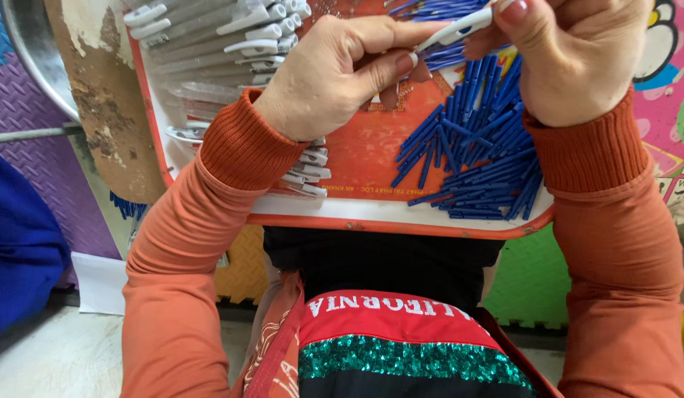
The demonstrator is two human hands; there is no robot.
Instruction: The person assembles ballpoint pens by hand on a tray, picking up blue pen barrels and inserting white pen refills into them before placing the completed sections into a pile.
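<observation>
Head view: white pen barrel (pixel 454 31) pinched between left hand (pixel 334 74) and right hand (pixel 577 55).

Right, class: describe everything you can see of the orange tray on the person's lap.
The orange tray is a flat, shallow, plastic-looking tray with a raised, pale-edged rim that is scuffed at the near edge. It rests across the lap, roughly level. Grey-white pen barrels lie stacked on its left side, and a loose heap of blue pen parts on its right. The left hand and right hand hover above it, holding a white pen piece.

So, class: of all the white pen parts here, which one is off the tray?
The white pen part pinched between left hand and right hand; the others lie stacked on the tray.
</observation>
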